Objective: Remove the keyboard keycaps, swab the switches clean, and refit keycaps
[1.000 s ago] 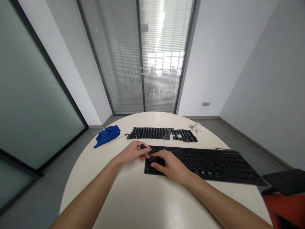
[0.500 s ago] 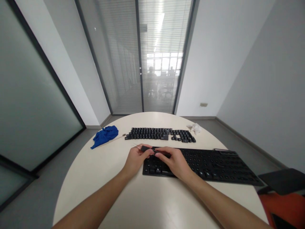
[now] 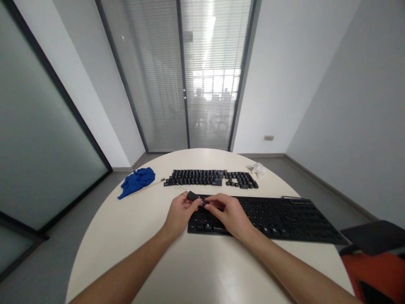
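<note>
Left hand [image 3: 177,212], clamped on a black tool [image 3: 192,195], and right hand [image 3: 233,216], grip unclear, converge at the rightward-running keyboard's [image 3: 286,219] left end.

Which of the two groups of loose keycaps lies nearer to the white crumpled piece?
The smaller group, on the right; the larger group lies further left, toward the blue cloth.

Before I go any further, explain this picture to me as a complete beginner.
No machine here: a person works bare-handed, and a camera worn on the head looks forward and down. A black keyboard lies on the pale table. At its left end, the left hand holds a small dark piece; the right hand is close beside it, but what it pinches is too small to tell. Beyond lie black keycaps, a blue cloth with a thin stick beside it, and a white tissue.
</note>
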Demonstrator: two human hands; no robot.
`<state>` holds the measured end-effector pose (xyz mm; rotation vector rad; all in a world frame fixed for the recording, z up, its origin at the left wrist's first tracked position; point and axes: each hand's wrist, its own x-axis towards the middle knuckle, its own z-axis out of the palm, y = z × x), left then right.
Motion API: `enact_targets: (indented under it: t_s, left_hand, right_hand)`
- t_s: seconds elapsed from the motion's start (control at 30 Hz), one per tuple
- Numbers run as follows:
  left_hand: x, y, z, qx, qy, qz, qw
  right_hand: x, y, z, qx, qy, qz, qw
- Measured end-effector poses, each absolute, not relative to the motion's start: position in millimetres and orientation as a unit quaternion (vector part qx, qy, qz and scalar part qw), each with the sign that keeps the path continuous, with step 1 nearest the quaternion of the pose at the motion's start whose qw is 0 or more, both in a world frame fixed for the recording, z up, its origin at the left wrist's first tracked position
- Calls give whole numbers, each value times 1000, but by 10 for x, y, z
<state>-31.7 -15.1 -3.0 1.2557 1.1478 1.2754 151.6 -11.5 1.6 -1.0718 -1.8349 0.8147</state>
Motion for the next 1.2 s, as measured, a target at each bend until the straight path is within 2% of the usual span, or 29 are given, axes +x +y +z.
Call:
enact_targets:
  t_s: [0.33, 0.67, 1.0, 1.2]
  left_hand:
    - [-287, -155, 4, 464, 474, 515, 543]
    - [-190, -320, 31, 535, 455, 513, 493]
    - [-222, -253, 1, 486, 476, 498, 538]
    - [-203, -297, 74, 496, 483, 503, 517]
  right_hand:
    - [1451, -160, 50, -428, -721, 306, 450]
    - [1511, -85, 6, -442, -658, 379, 478]
    - [1531, -155, 57, -427, -700, 238, 521]
    - [1505, -160, 82, -442, -678, 271, 521]
